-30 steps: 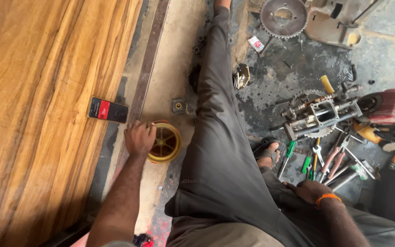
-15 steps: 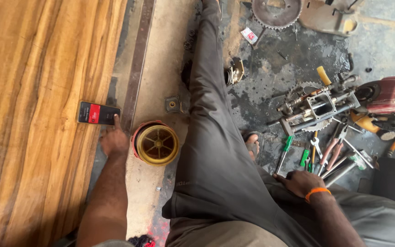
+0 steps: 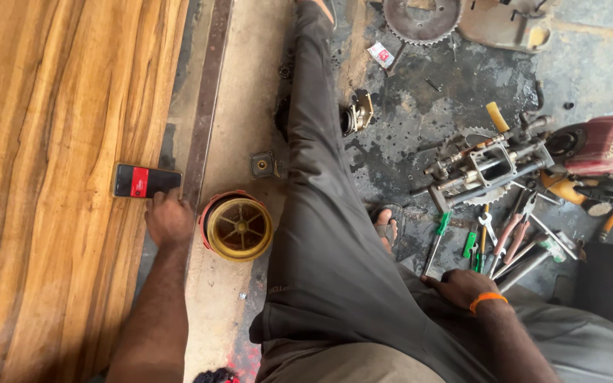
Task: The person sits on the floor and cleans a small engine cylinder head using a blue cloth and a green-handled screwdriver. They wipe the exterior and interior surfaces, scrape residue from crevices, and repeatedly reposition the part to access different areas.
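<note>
My left hand (image 3: 169,221) rests on the floor at the edge of the wooden board (image 3: 51,177), its fingers touching the near end of a black phone with a red stripe (image 3: 146,181). Just to its right lies a round yellow ribbed part with a red rim (image 3: 237,227). My right hand (image 3: 459,287), with an orange wristband, rests on my right thigh beside a green-handled screwdriver (image 3: 437,241). My left leg in dark trousers (image 3: 328,213) stretches away down the middle.
Pliers, wrenches and screwdrivers (image 3: 512,241) lie scattered on the oily floor at the right, beside a metal engine assembly (image 3: 487,167). A large sprocket (image 3: 420,18) lies at the top. A red machine body (image 3: 604,145) sits far right. A small square metal piece (image 3: 264,164) lies near the yellow part.
My left hand left the yellow ribbed part and moved left to the phone. My right hand has barely moved on my thigh.
</note>
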